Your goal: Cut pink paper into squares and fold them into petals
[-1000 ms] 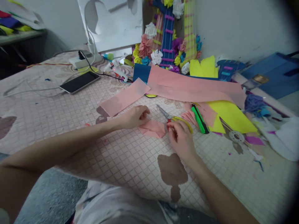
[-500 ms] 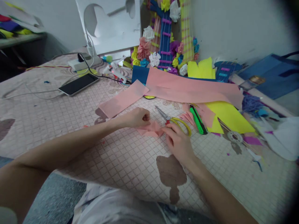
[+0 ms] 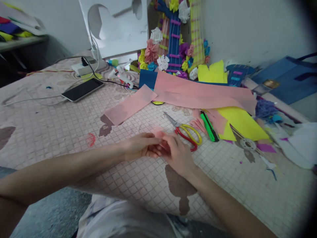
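Note:
My left hand and my right hand meet above the tiled-pattern tablecloth. Between their fingertips is a crumpled piece of pink paper, partly hidden and blurred. Both hands are closed on it. Just beyond my right hand lie scissors with one yellow and one red handle, their blades pointing away to the left. A green utility knife rests right of the scissors. Farther back is a cut pink paper strip, beside a long pink sheet.
A phone, a power strip and a glue gun with cables occupy the back left. Paper guitars with paper flowers lean at the back. Yellow paper and scraps lie right, near a tape roll.
My hands have come together, lifting the pink paper from the tablecloth and gathering it between the fingers. My right hand has moved left off the scissors, whose red handle now shows.

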`<state>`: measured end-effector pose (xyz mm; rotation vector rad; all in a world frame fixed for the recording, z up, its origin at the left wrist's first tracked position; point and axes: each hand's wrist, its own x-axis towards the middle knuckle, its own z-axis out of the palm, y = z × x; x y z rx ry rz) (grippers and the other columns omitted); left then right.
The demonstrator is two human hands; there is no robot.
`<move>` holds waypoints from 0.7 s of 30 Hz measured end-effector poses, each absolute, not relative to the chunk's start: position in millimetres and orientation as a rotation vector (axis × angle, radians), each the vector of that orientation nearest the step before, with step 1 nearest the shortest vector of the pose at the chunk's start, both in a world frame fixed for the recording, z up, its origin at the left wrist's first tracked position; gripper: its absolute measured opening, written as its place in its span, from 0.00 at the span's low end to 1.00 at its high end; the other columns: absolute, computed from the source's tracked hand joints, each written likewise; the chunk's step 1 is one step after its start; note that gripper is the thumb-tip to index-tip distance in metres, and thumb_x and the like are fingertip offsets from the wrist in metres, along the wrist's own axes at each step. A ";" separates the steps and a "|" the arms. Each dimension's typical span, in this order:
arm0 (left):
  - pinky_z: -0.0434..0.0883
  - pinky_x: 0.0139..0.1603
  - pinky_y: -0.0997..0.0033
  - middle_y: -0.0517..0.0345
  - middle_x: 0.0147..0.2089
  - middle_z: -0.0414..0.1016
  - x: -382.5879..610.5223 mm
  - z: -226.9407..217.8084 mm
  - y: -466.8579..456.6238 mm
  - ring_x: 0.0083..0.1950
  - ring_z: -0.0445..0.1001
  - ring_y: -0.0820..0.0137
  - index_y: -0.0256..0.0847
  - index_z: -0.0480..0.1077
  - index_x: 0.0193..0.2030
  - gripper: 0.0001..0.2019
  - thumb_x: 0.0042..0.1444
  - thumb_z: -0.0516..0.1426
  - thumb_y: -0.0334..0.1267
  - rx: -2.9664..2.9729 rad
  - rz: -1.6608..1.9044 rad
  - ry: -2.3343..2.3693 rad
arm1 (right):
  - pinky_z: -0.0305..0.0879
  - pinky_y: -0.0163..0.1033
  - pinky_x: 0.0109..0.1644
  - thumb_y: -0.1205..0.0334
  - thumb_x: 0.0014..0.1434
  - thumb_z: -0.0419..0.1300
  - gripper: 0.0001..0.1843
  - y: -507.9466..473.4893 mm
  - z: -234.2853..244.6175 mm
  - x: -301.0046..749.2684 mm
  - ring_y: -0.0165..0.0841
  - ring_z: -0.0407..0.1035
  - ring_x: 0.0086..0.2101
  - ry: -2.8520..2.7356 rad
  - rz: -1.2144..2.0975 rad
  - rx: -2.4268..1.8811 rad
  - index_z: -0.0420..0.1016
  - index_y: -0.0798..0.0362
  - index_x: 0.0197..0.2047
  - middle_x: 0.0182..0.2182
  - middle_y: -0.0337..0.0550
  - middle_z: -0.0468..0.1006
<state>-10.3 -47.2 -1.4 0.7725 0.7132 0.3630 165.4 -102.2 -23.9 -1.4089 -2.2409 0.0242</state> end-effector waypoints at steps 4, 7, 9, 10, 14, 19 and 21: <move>0.72 0.31 0.74 0.59 0.29 0.72 -20.7 -4.2 -54.7 0.29 0.73 0.75 0.37 0.66 0.36 0.09 0.53 0.60 0.39 0.949 0.273 0.685 | 0.66 0.36 0.30 0.70 0.61 0.52 0.08 -100.7 -25.2 170.1 0.34 0.71 0.37 -2.317 -0.007 -1.410 0.70 0.52 0.42 0.39 0.45 0.75; 0.70 0.29 0.71 0.62 0.29 0.69 -34.2 -8.5 -53.8 0.28 0.71 0.73 0.39 0.62 0.36 0.11 0.50 0.61 0.36 1.469 0.352 0.819 | 0.67 0.36 0.33 0.73 0.61 0.51 0.11 -99.1 -24.2 176.0 0.34 0.71 0.41 -2.346 -0.002 -1.364 0.71 0.52 0.42 0.42 0.46 0.75; 0.71 0.34 0.68 0.58 0.34 0.69 -41.0 -11.8 -50.3 0.34 0.71 0.71 0.38 0.63 0.38 0.11 0.49 0.60 0.32 1.950 0.561 0.953 | 0.67 0.36 0.34 0.73 0.60 0.52 0.11 -98.4 -23.7 179.2 0.35 0.71 0.43 -2.383 0.010 -1.339 0.72 0.52 0.41 0.44 0.45 0.75; 0.71 0.39 0.66 0.55 0.39 0.70 -42.9 -13.3 -47.6 0.39 0.71 0.68 0.38 0.63 0.40 0.12 0.50 0.60 0.31 2.173 0.665 0.975 | 0.68 0.37 0.35 0.73 0.60 0.52 0.11 -98.1 -23.6 180.4 0.35 0.70 0.43 -2.397 0.013 -1.325 0.72 0.52 0.41 0.45 0.45 0.75; 0.67 0.49 0.63 0.50 0.47 0.70 -42.2 -17.0 -34.1 0.49 0.67 0.65 0.38 0.65 0.45 0.08 0.59 0.54 0.30 2.777 0.739 0.659 | 0.69 0.39 0.38 0.72 0.60 0.54 0.09 -97.6 -24.2 183.1 0.36 0.70 0.42 -2.414 -0.021 -1.273 0.72 0.51 0.40 0.43 0.45 0.74; 0.63 0.48 0.63 0.54 0.41 0.74 -41.4 -16.2 -28.6 0.43 0.70 0.69 0.38 0.67 0.39 0.09 0.66 0.46 0.31 3.104 0.695 0.397 | 0.69 0.38 0.33 0.71 0.58 0.55 0.13 -98.4 -26.3 186.0 0.37 0.69 0.41 -2.316 -0.105 -1.320 0.68 0.53 0.47 0.43 0.48 0.71; 0.62 0.49 0.63 0.56 0.38 0.74 -43.4 -15.7 -32.2 0.41 0.70 0.70 0.38 0.67 0.39 0.11 0.66 0.45 0.29 3.179 0.740 0.430 | 0.70 0.39 0.34 0.69 0.59 0.55 0.11 -98.9 -26.7 186.8 0.38 0.69 0.41 -2.283 -0.174 -1.310 0.66 0.53 0.47 0.42 0.48 0.70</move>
